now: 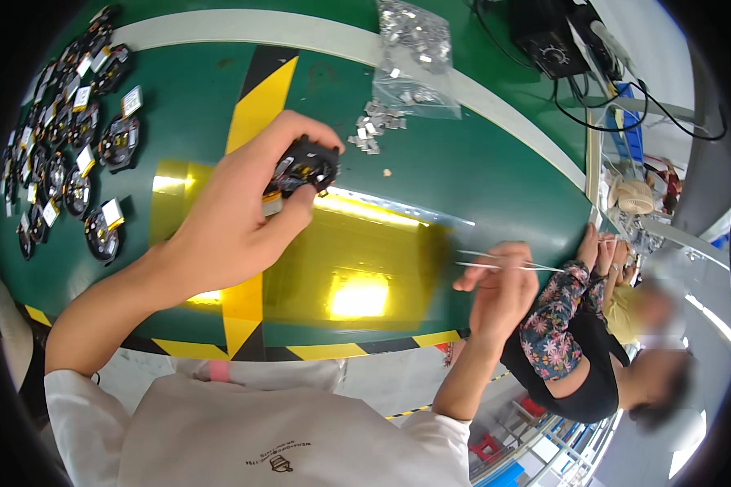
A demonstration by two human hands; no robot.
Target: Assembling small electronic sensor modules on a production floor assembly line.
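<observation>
My left hand grips a round black device housing by its rim, thumb below and fingers above. Small electronic parts show inside the housing, and a pale battery piece hangs at its lower left side. Further right, my right hand is closed around a pair of metal tweezers. The tweezers' tips point left and stand apart, with nothing seen between them. Beneath both hands lies a yellow transparent film sheet on the green table mat.
Many similar black housings with batteries crowd the left side. Small silvery pieces lie loose beside a clear plastic bag of the same. A black box with a dial stands far right. Another person works at the right.
</observation>
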